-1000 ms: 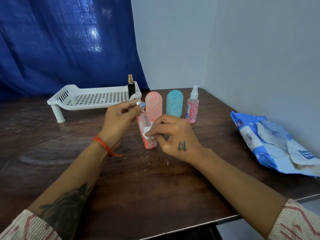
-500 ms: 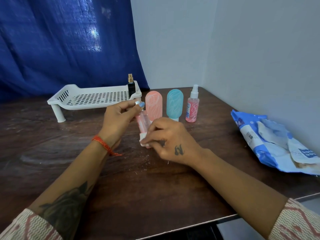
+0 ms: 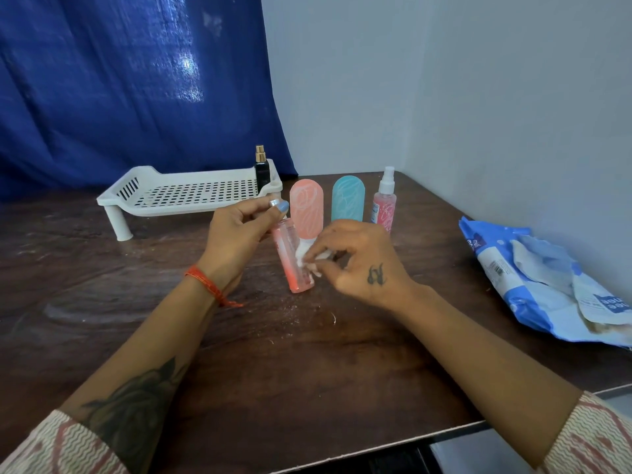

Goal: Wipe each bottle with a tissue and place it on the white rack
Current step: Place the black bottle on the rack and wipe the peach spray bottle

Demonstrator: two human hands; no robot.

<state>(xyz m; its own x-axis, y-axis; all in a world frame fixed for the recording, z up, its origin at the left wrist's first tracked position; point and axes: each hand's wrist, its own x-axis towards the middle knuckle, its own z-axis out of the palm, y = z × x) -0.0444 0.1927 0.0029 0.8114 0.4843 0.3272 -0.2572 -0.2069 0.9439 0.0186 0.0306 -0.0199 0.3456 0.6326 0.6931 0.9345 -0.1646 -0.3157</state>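
Note:
My left hand [image 3: 236,234] grips the top of a clear pink bottle [image 3: 292,265], which tilts with its base just above the table. My right hand [image 3: 355,261] pinches a small white tissue [image 3: 316,261] against the bottle's right side. Behind them stand a peach bottle [image 3: 306,206], a teal bottle [image 3: 348,200] and a pink spray bottle [image 3: 385,203] in a row. The white rack [image 3: 164,203] sits at the back left, with a black bottle with a gold cap [image 3: 261,169] standing at its right end.
A blue and white tissue pack [image 3: 547,285] lies open at the right by the grey wall. A blue curtain hangs behind the rack. The dark wooden table's front edge [image 3: 410,439] runs near my forearms.
My right hand slid the tissue down to the bottle's base, then back up its side to the right. My left hand kept hold of the bottle's top.

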